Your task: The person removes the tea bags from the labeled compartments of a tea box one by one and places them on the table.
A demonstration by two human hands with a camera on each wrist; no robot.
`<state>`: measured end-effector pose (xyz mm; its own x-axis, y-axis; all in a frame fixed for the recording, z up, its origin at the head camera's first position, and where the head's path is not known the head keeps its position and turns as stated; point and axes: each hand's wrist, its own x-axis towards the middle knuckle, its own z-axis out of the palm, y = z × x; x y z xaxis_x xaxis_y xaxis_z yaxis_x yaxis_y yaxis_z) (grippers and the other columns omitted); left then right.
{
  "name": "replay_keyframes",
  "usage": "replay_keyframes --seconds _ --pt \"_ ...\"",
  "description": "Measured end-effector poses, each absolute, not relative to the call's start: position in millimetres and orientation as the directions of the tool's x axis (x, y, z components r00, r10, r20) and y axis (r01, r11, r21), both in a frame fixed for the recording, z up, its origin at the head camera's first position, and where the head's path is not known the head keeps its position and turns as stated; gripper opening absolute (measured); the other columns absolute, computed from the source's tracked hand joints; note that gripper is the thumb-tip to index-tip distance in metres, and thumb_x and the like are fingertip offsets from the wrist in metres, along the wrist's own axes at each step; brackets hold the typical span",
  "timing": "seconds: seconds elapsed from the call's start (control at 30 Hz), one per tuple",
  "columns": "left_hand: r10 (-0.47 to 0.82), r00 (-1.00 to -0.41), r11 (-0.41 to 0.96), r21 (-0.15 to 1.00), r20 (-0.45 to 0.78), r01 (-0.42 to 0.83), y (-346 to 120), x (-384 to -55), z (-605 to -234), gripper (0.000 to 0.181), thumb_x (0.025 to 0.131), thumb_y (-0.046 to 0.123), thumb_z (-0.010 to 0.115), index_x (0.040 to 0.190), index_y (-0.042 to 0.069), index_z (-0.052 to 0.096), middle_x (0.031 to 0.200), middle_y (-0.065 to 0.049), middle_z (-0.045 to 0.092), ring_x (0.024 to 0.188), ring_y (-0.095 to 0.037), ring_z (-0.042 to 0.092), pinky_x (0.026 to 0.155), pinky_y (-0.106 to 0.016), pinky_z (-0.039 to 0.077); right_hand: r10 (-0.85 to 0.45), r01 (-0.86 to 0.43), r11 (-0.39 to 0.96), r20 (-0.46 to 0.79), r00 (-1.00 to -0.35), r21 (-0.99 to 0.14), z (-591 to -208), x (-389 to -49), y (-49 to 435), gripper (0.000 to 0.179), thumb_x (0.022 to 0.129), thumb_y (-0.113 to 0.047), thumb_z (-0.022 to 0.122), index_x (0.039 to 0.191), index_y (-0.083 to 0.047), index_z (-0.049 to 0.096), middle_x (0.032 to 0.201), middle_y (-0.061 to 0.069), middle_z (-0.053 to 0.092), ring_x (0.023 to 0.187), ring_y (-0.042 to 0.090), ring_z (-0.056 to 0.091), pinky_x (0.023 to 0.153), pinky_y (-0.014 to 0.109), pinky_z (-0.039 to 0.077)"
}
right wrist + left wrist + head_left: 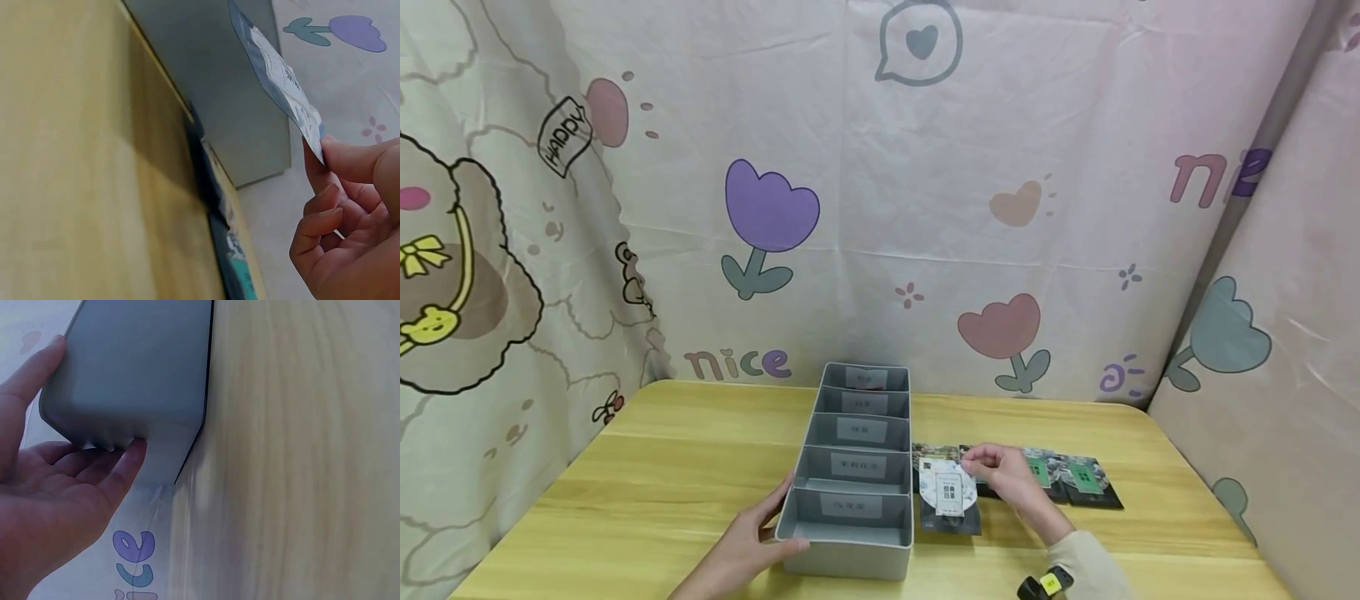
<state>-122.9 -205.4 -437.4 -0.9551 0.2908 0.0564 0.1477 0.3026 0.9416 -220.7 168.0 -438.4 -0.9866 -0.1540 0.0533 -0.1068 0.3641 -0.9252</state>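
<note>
A long gray divided storage box (846, 558) stands on the table, with a white label inside each of its several compartments. My left hand (741, 533) grips its near left corner. In the left wrist view the thumb lies on one face of the box and the fingers (128, 469) bend against the adjoining face. Between thumb and index finger, my right hand (1011, 483) pinches a flat tea sachet (949, 492) with a dark border and a white round printed front. It hangs above the table beside the box, tilted in the right wrist view.
Right of the box, several dark sachets lie in a row, among them a green-labeled one (1086, 479) at the right end and a partly hidden one (934, 451) close to the box. A printed cloth (865, 317) hangs behind the wooden table (700, 450).
</note>
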Motion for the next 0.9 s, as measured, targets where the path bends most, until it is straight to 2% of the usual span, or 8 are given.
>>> replay_keyframes --seconds 0.2,0.57,0.9 --pt "0.289 -0.956 0.305 0.941 0.055 0.146 -206.2 -122.8 -437.3 0.085 0.088 0.015 0.072 0.150 -0.007 0.019 0.150 -0.035 0.020 0.133 -0.051 0.029 0.094 -0.035 0.048 -0.194 -0.117 0.390 0.043 -0.980 -0.913 -444.4 -215.8 170.1 0.014 0.088 -0.013 0.070 0.095 -0.001 0.070 0.084 0.003 0.067 0.076 0.019 0.057 0.067 0.033 0.047" --pt "0.288 -0.956 0.305 0.942 0.051 0.142 -204.7 -125.2 -437.7 0.085 0.088 0.018 0.071 0.150 -0.007 0.019 0.150 -0.035 0.020 0.133 -0.053 0.026 0.096 -0.047 0.045 -0.336 -0.169 0.363 0.040 -0.941 -0.916 -449.8 -212.0 168.7 0.014 0.085 -0.009 0.071 0.093 0.003 0.068 0.082 0.004 0.066 0.076 0.019 0.058 0.069 0.031 0.049" --pt "0.288 -0.957 0.302 0.943 0.046 0.137 -205.3 -124.2 -437.4 0.086 0.088 0.018 0.072 0.150 -0.008 0.019 0.150 -0.035 0.020 0.134 -0.052 0.026 0.096 -0.041 0.047 -0.353 -0.208 0.393 0.062 -0.934 -0.896 -456.6 -213.8 167.8 0.009 0.084 -0.005 0.072 0.090 0.000 0.069 0.079 0.002 0.065 0.074 0.018 0.058 0.063 0.027 0.048"
